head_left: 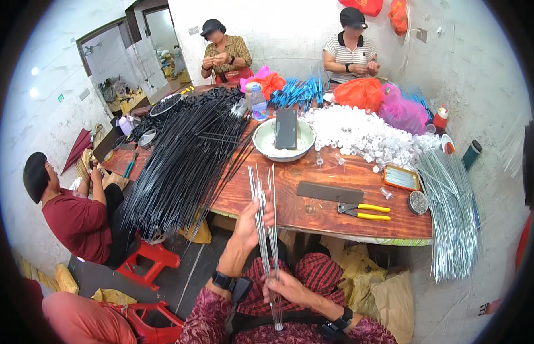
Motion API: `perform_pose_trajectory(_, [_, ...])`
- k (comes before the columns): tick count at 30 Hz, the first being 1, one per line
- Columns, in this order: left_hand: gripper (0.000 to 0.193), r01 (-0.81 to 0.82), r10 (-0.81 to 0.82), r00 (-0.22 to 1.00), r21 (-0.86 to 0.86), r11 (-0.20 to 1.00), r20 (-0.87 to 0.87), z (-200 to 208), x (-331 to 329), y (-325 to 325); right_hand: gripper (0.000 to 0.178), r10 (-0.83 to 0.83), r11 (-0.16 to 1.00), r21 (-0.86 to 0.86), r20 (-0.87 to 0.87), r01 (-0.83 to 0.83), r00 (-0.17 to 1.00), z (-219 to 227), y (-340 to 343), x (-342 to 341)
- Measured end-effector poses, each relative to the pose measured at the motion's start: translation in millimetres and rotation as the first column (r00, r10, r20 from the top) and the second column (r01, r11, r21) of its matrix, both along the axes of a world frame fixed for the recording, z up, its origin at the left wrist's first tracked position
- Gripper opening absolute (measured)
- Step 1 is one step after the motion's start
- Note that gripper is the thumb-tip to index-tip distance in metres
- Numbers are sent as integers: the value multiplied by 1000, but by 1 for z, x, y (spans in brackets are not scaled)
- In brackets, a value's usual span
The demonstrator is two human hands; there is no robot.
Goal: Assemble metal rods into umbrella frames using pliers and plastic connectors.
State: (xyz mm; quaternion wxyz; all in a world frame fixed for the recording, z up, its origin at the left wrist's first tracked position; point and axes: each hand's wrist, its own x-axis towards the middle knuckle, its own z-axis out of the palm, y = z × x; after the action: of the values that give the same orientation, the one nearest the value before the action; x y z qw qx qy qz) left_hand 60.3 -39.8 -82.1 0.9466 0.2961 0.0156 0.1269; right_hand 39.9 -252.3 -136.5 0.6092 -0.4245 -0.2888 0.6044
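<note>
Several thin silvery metal wires point(274, 246) stand nearly upright in front of me, above my lap. My left hand point(243, 228) is closed around them in their upper part, with some fingers raised behind the wires. Lower down, my right hand point(290, 289) pinches the same wires. Their lower ends come together near a small clear piece point(278, 326). On the table edge ahead lie yellow-handled end-cutting pliers point(367, 212) and a flat dark bar point(329, 192). A long bundle of similar silvery wires point(453, 221) hangs over the table's right end.
Black rods point(178, 155) heap over the table's left side. An enamel bowl point(264, 150) carries a phone point(286, 129). White plastic pieces point(350, 132) pile beyond the orange tin point(401, 178) and round tin point(418, 202). Three people sit around; red stools point(149, 261) stand at left.
</note>
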Motion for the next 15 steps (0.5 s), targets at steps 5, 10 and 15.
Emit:
perform_pose_trajectory(5, [39, -84, 84, 996, 22, 996, 16, 20, 7, 6, 34, -56, 998, 32, 48, 55, 997, 23, 11, 7])
perform_pose_trajectory(10, [32, -210, 209, 978, 177, 962, 27, 35, 23, 12, 37, -247, 963, 123, 38, 241, 968, 22, 26, 10])
perform_pose_trajectory(15, [40, -427, 437, 899, 291, 856, 35, 41, 24, 7, 40, -326, 940, 156, 154, 303, 933, 33, 19, 15])
